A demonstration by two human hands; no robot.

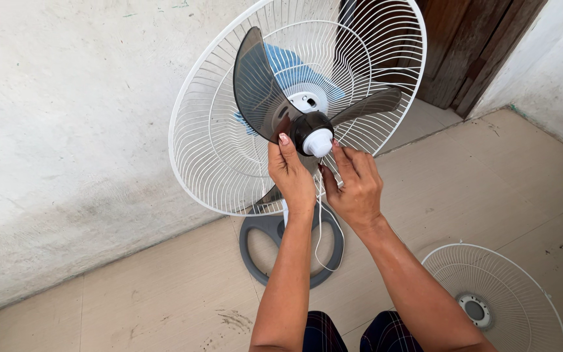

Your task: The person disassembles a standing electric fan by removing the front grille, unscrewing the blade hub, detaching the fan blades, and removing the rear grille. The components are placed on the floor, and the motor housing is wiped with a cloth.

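Note:
A stand fan faces me with its front cover off. Its white wire rear guard rings a smoky grey three-blade propeller. At the hub sits a white cap. My left hand holds the dark hub just left of the cap, thumb up against the blade root. My right hand pinches at the cap from the right with its fingertips. The blue motor housing shows behind the guard.
The fan's grey ring base rests on the tiled floor, with a white cord hanging down. The detached white front guard lies on the floor at lower right. A stained wall is at left, a wooden door at top right.

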